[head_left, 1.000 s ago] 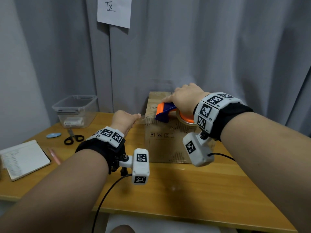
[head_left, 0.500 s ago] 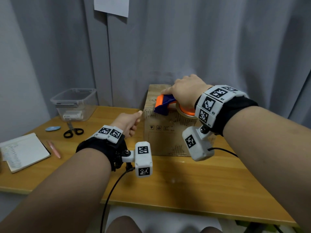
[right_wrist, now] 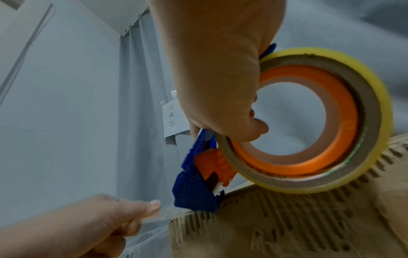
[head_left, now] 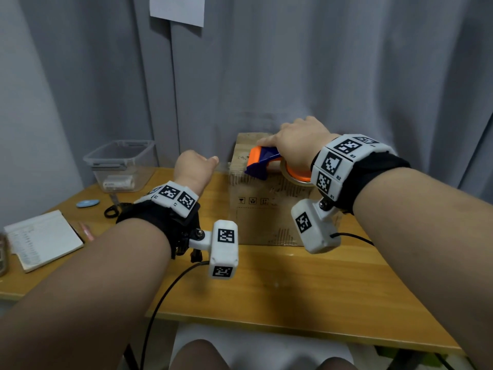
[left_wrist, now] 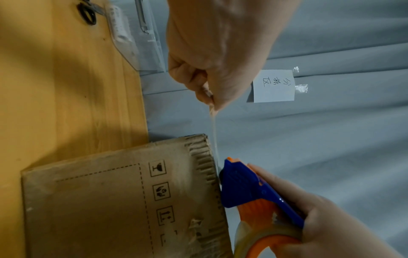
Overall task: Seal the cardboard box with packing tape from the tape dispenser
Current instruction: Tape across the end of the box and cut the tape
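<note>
Lowest in the head view, two bare forearms reach forward over the wooden table [head_left: 306,295], each wearing a black wrist strap with white marker blocks and a small white camera housing hanging below. At the left edge of the frame a notebook [head_left: 42,240] lies open on the table, and farther back sit black-handled scissors [head_left: 113,206] and a small blue disc [head_left: 87,203].

Left of centre, the left hand [head_left: 193,170] is closed, its thumb and fingers pinching the free end of the clear packing tape [left_wrist: 213,132], which runs taut from the fingertips across to the tape dispenser [head_left: 262,162].

Right of centre, the right hand [head_left: 300,145] grips the blue and orange tape dispenser from above, fingers curled around its body and roll. The dispenser's blue nose rests on the near left top edge of the cardboard box [head_left: 264,209], and the yellowish tape roll [right_wrist: 309,120] touches the box top.

The box stands upright on the table near the middle of the frame, close to the grey curtain [head_left: 346,76]. At mid-left, against the curtain, stands a clear plastic tub [head_left: 121,162]. A white paper note [head_left: 177,9] hangs on the curtain at the top.
</note>
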Action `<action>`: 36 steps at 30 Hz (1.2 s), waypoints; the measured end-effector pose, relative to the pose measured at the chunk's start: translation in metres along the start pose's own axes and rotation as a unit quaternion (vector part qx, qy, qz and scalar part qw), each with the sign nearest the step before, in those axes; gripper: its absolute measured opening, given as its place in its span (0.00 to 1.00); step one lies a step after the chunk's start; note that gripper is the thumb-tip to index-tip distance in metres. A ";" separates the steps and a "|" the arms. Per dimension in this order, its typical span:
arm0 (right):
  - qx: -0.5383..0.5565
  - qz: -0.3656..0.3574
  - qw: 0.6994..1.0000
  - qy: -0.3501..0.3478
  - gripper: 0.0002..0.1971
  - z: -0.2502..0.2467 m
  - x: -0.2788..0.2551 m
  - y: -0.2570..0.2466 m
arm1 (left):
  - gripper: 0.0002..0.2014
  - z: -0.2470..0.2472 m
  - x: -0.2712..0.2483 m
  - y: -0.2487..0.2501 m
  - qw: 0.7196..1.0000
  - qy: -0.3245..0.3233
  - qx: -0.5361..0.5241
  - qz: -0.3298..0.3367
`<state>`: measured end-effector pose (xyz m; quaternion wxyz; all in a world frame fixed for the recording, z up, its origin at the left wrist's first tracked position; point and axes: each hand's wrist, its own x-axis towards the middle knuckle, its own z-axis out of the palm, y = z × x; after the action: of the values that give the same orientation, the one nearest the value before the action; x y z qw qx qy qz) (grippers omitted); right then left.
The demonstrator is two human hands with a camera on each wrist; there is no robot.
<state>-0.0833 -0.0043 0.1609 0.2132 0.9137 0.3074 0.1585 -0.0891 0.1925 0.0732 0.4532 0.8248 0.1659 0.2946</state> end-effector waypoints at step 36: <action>-0.022 -0.001 1.000 -0.006 0.33 0.001 0.004 -0.005 | 0.34 0.026 -0.024 -0.001 0.921 -0.205 -0.323 -0.073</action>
<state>-0.0825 0.0013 0.1583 0.2351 0.9095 0.3036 0.1591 -0.0910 0.1631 0.0540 0.7394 0.6615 0.0250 0.1228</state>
